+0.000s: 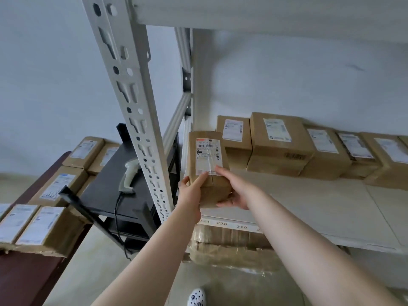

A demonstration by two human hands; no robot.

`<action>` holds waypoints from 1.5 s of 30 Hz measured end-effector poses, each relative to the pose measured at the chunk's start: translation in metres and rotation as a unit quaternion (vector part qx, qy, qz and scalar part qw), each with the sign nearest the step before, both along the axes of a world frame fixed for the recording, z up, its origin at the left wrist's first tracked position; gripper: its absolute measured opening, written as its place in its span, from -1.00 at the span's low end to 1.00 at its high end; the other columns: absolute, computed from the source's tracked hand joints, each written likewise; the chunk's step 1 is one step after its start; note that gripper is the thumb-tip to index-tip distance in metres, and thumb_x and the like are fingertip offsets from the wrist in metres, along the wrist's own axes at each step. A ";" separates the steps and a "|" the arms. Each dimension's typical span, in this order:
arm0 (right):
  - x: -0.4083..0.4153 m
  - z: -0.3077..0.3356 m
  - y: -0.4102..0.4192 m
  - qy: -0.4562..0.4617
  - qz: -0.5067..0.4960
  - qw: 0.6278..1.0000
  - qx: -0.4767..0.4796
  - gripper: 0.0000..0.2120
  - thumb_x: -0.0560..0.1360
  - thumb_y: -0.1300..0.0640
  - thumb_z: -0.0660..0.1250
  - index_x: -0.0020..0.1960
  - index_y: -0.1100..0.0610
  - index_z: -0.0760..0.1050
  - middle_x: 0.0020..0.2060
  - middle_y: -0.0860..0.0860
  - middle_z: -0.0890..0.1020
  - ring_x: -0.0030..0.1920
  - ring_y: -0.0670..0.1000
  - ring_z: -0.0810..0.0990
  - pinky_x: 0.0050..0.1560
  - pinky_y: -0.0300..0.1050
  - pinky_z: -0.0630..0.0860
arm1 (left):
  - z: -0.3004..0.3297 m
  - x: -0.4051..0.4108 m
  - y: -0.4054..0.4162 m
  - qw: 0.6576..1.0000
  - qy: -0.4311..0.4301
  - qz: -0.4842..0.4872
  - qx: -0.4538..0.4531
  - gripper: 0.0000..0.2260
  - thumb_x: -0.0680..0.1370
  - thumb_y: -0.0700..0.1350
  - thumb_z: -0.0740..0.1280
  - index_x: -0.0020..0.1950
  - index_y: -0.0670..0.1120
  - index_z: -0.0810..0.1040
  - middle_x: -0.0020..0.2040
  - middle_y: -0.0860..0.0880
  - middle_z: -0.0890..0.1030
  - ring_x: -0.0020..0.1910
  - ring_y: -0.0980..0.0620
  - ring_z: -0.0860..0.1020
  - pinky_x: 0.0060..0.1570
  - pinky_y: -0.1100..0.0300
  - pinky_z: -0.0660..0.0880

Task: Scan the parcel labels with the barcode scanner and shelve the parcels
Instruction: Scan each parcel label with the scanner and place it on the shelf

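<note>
Gripping parcel (pixel 208 171) with both hands, fingers curled, long axis seemingly toward shelf (pixel 309 208) back, label up

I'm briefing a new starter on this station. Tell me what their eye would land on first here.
First, the brown parcel held in both hands, the left hand and right hand, at the left end of the white shelf, label facing up. Behind it a row of labelled boxes lines the back of the shelf. To the left, the barcode scanner lies on a black stand.
</note>
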State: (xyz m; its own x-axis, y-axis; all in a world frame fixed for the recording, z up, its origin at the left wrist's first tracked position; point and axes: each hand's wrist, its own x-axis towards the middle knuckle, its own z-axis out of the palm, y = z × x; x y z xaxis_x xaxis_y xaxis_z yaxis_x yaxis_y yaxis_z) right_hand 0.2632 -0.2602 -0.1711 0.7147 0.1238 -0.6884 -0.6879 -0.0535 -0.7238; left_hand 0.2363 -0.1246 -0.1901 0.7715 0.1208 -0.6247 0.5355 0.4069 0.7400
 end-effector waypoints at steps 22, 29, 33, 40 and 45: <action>0.033 -0.029 0.003 0.014 0.010 1.000 -0.019 -0.46 0.42 -0.26 0.44 0.23 0.09 0.56 -0.03 0.09 0.73 -0.06 0.07 0.71 -0.29 -0.13 0.62 | -0.022 0.020 -0.016 0.993 0.029 0.082 0.077 -0.56 0.51 0.04 0.49 0.28 -0.01 0.40 0.15 -0.10 0.61 0.12 -0.13 0.61 0.23 -0.12 0.55; 0.010 -0.032 0.000 0.026 -0.023 0.999 0.027 -0.49 0.44 -0.24 0.42 0.25 0.05 0.53 0.01 0.09 0.72 -0.05 0.08 0.72 -0.30 -0.12 0.62 | -0.019 0.010 -0.011 0.996 0.016 0.051 0.076 -0.37 0.37 0.11 0.56 0.38 -0.01 0.47 0.11 -0.10 0.68 0.08 -0.14 0.67 0.18 -0.16 0.59; 0.025 -0.022 0.011 0.007 0.024 0.999 -0.020 -0.46 0.46 -0.30 0.37 0.26 0.05 0.53 0.02 0.06 0.70 -0.03 0.06 0.70 -0.15 -0.05 0.67 | -0.018 0.012 -0.005 0.994 0.001 0.083 0.076 -0.36 0.43 0.08 0.57 0.43 0.08 0.37 0.15 -0.05 0.65 0.12 -0.11 0.64 0.23 -0.12 0.55; 0.097 -0.018 -0.015 -0.303 0.125 0.835 -0.441 -0.53 0.63 -0.19 0.15 0.26 0.15 0.54 0.12 0.09 0.63 0.14 0.09 0.58 0.15 0.08 0.57 | -0.013 0.033 0.001 0.991 -0.030 0.095 0.094 -0.45 0.50 0.01 0.52 0.44 0.12 0.41 0.13 0.04 0.65 0.11 -0.04 0.63 0.16 -0.05 0.57; 0.149 -0.042 -0.038 -0.374 0.223 0.711 -0.552 -0.32 0.62 -0.11 0.25 0.61 0.11 0.07 0.59 0.15 0.14 0.60 0.20 0.04 0.57 0.10 0.09 | -0.009 0.054 0.002 0.990 -0.035 0.103 0.088 -0.58 0.54 -0.05 0.48 0.38 0.08 0.50 0.10 0.03 0.66 0.09 -0.06 0.64 0.13 -0.09 0.60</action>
